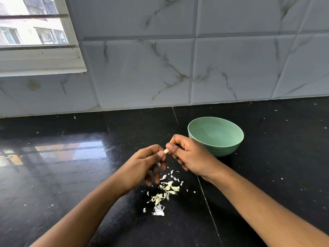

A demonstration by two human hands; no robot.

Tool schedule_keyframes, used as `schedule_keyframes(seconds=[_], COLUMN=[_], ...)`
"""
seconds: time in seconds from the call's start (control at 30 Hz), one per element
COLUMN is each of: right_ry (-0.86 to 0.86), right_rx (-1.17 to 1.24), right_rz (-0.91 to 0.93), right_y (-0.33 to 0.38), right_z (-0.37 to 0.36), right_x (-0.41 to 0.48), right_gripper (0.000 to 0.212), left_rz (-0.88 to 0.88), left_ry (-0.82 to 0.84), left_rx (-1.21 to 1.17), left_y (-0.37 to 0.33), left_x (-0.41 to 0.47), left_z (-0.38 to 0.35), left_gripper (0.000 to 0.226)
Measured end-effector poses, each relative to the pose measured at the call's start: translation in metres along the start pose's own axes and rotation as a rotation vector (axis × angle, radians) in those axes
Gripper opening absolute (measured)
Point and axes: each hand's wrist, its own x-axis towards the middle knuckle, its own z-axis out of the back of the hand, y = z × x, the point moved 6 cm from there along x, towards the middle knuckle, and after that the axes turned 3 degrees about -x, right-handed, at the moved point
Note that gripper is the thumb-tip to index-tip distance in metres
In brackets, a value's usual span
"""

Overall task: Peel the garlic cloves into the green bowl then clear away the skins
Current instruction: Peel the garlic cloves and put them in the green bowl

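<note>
We see the left hand (pixel 147 164) and the right hand (pixel 188 157) meeting fingertip to fingertip, both pinching one small garlic clove (pixel 166 151) between thumb and forefinger. The clove is pale, creamy and stubby, and only a short end of it shows between the two thumbs. The other fingers of each hand curl loosely inward.

Just behind the right hand we find the green bowl (pixel 222 150): round, matte and smooth inside, with faint ridges ringing its lower outer wall. The hand's knuckles overlap its near rim in our view.

Below both hands, nearer the left wrist, lie the garlic skins (pixel 165 191), a loose scatter of thin, papery, white and yellowish flakes, curled and torn.

All of this rests on a black polished stone countertop (pixel 71 175), glossy and finely speckled. Beyond the hands rises a wall of white marble-veined tiles (pixel 142 72).
</note>
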Motion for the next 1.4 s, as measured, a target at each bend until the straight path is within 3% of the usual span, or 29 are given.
schedule_keyframes(seconds=[0.17, 0.33, 0.4, 0.7, 0.87, 0.97, 1.1, 1.23, 1.4], right_ry=[-0.044, -0.002, 0.004, 0.057, 0.06, 0.06, 0.081, -0.101, -0.053], right_rx=[0.12, 0.136, 0.153, 0.174, 0.35, 0.309, 0.202, -0.024, 0.124], right_rz=[-0.02, -0.006, -0.015, -0.028, -0.09, -0.105, -0.093, 0.041, -0.035], right_y=[0.001, -0.001, -0.002, -0.003, -0.004, -0.004, -0.005, -0.001, -0.003], right_z=[0.006, 0.004, 0.005, -0.003, 0.002, 0.006, 0.001, 0.001, 0.002], right_x=[0.001, 0.001, 0.002, -0.001, -0.001, -0.001, -0.003, -0.003, -0.001], right_gripper=[0.021, 0.02, 0.019, 0.009, 0.004, 0.015, 0.02, 0.012, 0.003], left_rz=[0.098, 0.067, 0.033, 0.1, 0.1, 0.116, 0.11, 0.103, -0.074], left_ry=[0.051, -0.16, -0.204, -0.06, -0.084, -0.137, -0.149, -0.113, -0.246], left_rx=[-0.216, 0.063, 0.013, -0.231, -0.274, -0.282, -0.213, -0.124, 0.09], left_y=[0.003, 0.001, -0.001, 0.007, 0.007, 0.007, 0.005, 0.004, -0.005], left_x=[0.0, 0.0, 0.0, 0.002, 0.002, 0.002, 0.001, 0.0, -0.002], left_z=[0.002, 0.015, 0.017, 0.002, 0.006, 0.012, 0.013, 0.003, 0.012], left_gripper=[0.026, 0.04, 0.038, 0.028, 0.024, 0.023, 0.022, 0.021, 0.021])
